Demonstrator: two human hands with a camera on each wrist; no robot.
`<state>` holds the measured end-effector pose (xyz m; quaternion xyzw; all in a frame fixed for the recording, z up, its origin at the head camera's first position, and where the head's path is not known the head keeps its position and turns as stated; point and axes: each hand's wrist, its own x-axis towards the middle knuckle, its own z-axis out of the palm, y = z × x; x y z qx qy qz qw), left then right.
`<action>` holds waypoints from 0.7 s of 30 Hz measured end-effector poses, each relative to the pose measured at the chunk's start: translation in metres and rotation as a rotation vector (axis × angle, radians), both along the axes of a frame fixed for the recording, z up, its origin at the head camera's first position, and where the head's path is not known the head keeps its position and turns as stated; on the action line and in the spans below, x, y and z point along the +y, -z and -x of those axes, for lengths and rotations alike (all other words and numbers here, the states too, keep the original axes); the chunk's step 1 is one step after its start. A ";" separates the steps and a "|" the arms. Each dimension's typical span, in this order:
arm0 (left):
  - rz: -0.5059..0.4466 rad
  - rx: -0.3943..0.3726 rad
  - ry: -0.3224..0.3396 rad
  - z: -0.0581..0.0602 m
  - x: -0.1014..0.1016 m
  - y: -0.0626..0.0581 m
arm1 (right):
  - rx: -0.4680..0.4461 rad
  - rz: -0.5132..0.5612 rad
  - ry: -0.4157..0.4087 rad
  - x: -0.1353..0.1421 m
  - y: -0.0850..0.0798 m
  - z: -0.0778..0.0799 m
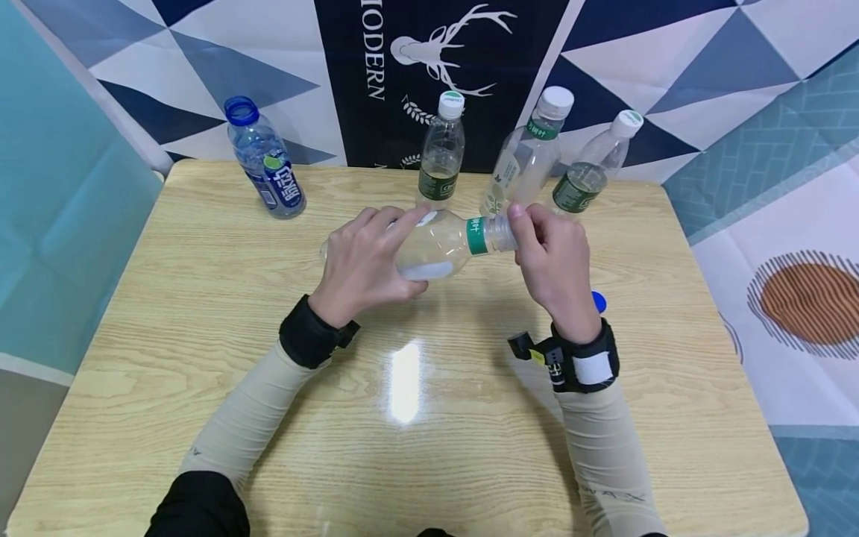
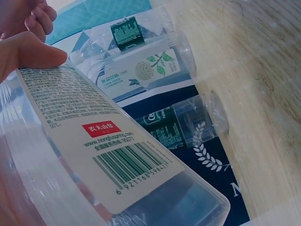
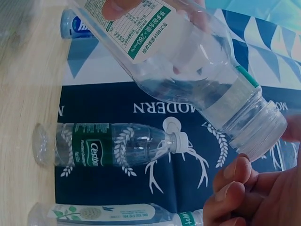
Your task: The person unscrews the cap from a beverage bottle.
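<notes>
A clear plastic bottle (image 1: 439,242) with a green neck band is held sideways above the table, its mouth end to the right. My left hand (image 1: 372,257) grips it round the body, thumb and fingers on opposite sides. In the left wrist view, its white label (image 2: 113,146) carries a barcode. At the neck end, my right hand (image 1: 553,257) has its thumb and curled fingers around the ribbed, translucent mouth end (image 3: 263,136). The right wrist view shows fingertips (image 3: 235,172) right at that rim; whether a separate cap is between them I cannot tell.
Along the back of the wooden table (image 1: 268,418) stand a blue-labelled bottle (image 1: 271,168), a small green-labelled bottle (image 1: 441,153), a taller white-capped bottle (image 1: 530,153) and another green-labelled bottle (image 1: 590,175). A blue cap (image 1: 599,301) lies beside the right wrist.
</notes>
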<state>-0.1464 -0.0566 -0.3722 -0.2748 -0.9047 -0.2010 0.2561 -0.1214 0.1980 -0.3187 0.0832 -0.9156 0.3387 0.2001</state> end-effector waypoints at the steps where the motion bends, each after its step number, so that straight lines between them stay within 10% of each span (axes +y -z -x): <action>1: -0.004 -0.006 0.001 0.000 0.000 0.000 | 0.009 0.002 -0.009 0.000 0.000 0.000; 21: -0.016 -0.032 0.002 0.002 -0.003 0.000 | 0.088 0.078 -0.196 0.009 -0.005 -0.003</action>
